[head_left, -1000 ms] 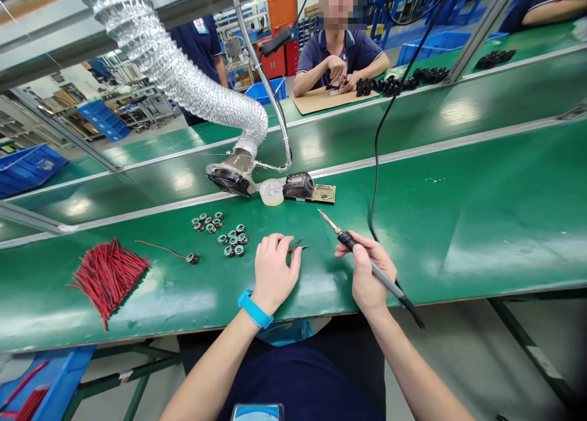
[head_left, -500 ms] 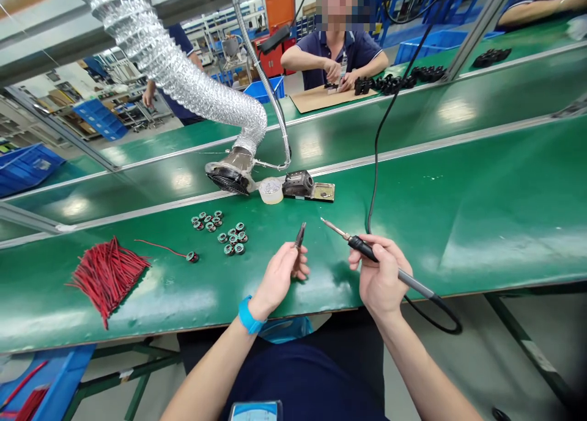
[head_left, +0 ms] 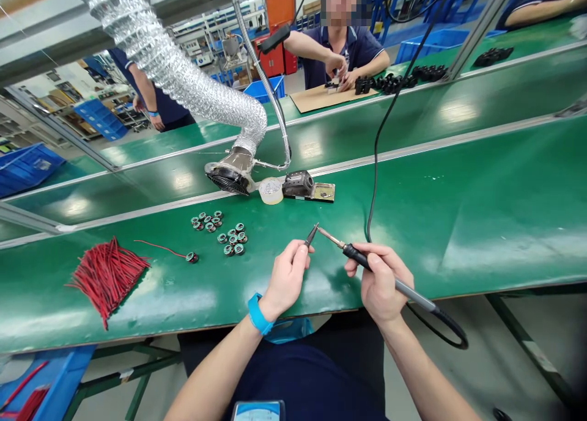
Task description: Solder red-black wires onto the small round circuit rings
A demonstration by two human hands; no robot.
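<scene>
My left hand (head_left: 290,274), with a blue band at the wrist, is closed on dark, pointed tweezers (head_left: 312,234); most of their length is hidden in the fingers. In my right hand (head_left: 384,281) is a soldering iron (head_left: 360,256), gripped by its black and grey handle. Its metal tip meets or nearly meets the tweezers' point; I cannot tell if they touch. To the left, a small round part (head_left: 192,258) has a red wire (head_left: 160,245) running from it. Several similar round parts (head_left: 232,238) lie in two groups, beside a bundle of red wires (head_left: 107,277).
Behind the hands stand an iron holder (head_left: 299,184), a round whitish container (head_left: 271,190) and a fume hood (head_left: 229,172) on a silver duct (head_left: 183,82). The iron's black cable (head_left: 376,164) hangs at right. A co-worker (head_left: 342,48) sits opposite, handling parts on cardboard (head_left: 316,101).
My left hand has moved slightly right and turned the tweezers toward the iron. The iron's tip has come slightly left and down, closing the gap. A person behind the duct has shifted left.
</scene>
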